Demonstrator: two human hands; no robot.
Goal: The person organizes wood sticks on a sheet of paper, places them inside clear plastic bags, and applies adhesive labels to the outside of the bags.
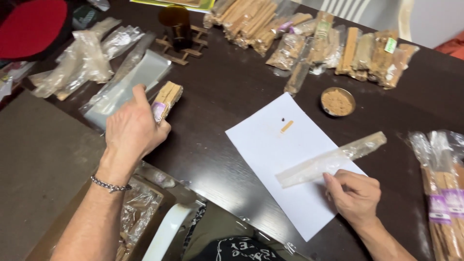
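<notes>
Head view: left hand (133, 128) pinches a banded wood-stick bundle (166, 100), rigid, light; right hand (355, 193) fingertips press a clear sleeve (328, 162), limp, slippery, best held mid-length, on white paper (270, 150) near the table's near edge.

Left hand (134, 126) covers the lower end of the banded wood-stick bundle (166, 100); thumb and grip not visible from this side. Right hand (355, 193): fingertips curl under, contact with the clear sleeve (331, 160) partly hidden. Sleeve contents blurred, cannot tell. Red object (33, 26), upper left, cut by the frame edge. Bagged sticks (442, 193), right edge, cut off at right and bottom. Small dark speck (282, 118) on the white sheet (270, 150): too small to identify. Both forearms run out at the bottom edge.
</notes>
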